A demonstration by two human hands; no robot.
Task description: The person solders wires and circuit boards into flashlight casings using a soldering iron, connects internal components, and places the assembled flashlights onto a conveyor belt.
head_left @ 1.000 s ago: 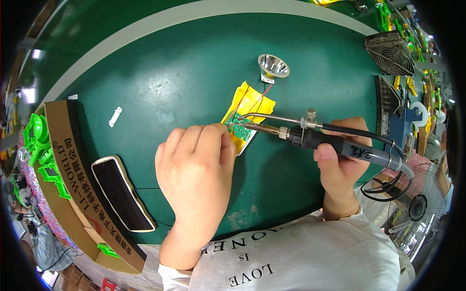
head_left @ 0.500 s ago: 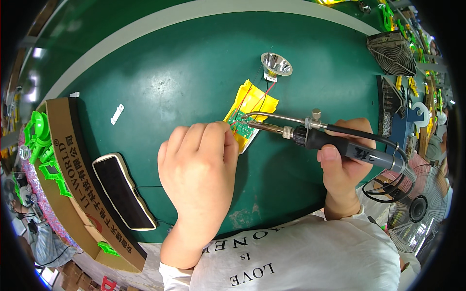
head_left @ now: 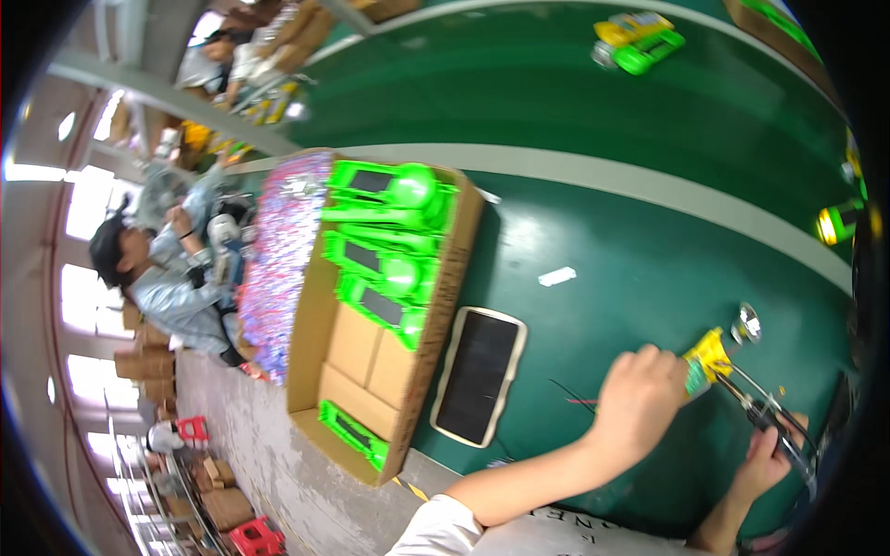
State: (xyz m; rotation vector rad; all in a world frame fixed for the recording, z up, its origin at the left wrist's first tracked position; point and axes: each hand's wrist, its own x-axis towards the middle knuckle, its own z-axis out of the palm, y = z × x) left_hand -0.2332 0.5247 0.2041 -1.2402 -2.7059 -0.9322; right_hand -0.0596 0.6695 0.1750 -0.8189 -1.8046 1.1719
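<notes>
The right hand [head_left: 768,452] has its fingers closed around the iron [head_left: 762,417], whose tip points to the board [head_left: 694,375], which lies next to the yellow piece [head_left: 712,349] on the worktop [head_left: 603,243]. The left hand [head_left: 638,397] is just beside the board with bent fingers, but their tips are hidden, so I cannot tell if they grasp something. The reflector [head_left: 747,323] is near the yellow piece, and the phone [head_left: 479,375] lies beside the carton [head_left: 363,350]

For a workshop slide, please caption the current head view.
Right hand holding a soldering iron, left hand beside a green circuit board; a cardboard box of green plastic parts stands farther left.
</notes>
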